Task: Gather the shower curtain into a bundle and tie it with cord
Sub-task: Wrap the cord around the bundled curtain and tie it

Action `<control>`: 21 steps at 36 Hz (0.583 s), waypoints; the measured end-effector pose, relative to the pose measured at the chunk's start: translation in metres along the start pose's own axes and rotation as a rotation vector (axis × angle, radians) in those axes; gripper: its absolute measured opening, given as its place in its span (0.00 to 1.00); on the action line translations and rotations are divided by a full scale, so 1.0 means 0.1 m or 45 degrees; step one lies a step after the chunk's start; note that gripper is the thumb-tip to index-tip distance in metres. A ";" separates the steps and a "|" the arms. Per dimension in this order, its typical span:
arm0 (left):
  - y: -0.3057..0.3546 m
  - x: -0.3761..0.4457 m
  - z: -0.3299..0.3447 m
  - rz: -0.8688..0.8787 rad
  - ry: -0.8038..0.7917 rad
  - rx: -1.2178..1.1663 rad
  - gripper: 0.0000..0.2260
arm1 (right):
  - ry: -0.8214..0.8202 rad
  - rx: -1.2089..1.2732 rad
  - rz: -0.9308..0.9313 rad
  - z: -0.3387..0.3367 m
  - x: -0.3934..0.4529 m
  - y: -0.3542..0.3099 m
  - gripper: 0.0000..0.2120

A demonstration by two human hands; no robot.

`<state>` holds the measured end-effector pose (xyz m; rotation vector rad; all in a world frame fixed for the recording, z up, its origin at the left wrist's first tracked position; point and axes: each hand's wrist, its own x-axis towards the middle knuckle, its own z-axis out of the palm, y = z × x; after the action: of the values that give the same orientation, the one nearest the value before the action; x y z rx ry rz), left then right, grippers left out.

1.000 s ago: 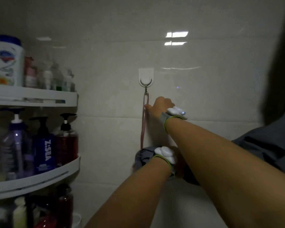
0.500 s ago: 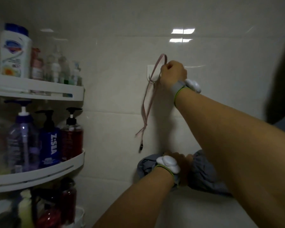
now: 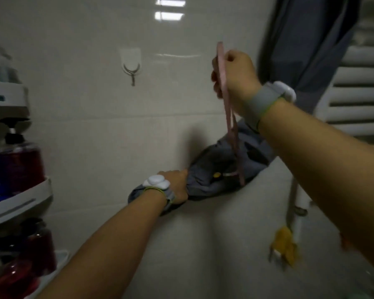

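In the head view, the left hand (image 3: 177, 188) at lower centre grips the gathered shower curtain (image 3: 216, 169), fingers clenched round the bundle against the wall; the right hand (image 3: 235, 76), upper right of centre, is fisted round the pink cord (image 3: 230, 126), whose strands dangle onto the bundle. Risks, as I judge them: the bundle may loosen if the left hand slackens during wrapping; the doubled cord may tangle or slip from the fist. Count: two hands; one cord; one bundle; one bare wall hook (image 3: 131, 69), upper left of centre; two white shelves (image 3: 20, 197) at the left edge.
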<state>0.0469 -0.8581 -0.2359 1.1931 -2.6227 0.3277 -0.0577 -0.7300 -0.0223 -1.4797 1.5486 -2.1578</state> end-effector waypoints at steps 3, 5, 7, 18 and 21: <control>0.21 -0.08 0.07 0.004 -0.051 -0.061 0.19 | -0.234 -0.192 -0.001 -0.25 -0.48 0.46 0.15; 0.42 -0.12 0.11 0.009 -0.084 -0.084 0.20 | -0.345 -0.529 -0.062 -0.40 -0.77 0.80 0.15; 0.64 -0.14 0.14 0.022 -0.137 -0.068 0.25 | -0.386 -0.754 -0.038 -0.60 -1.02 1.13 0.13; 1.26 -0.38 0.44 0.094 0.142 -0.174 0.38 | -0.199 -1.059 -0.151 -1.24 -1.39 1.75 0.12; 1.36 -0.49 0.41 0.074 0.191 -0.207 0.31 | -0.223 -0.905 -0.303 -1.31 -1.39 1.62 0.12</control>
<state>-0.0301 -0.7486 -0.3032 1.0018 -2.5038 0.2016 -0.1502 -0.6408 -0.2366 -2.0620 2.3036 -1.5616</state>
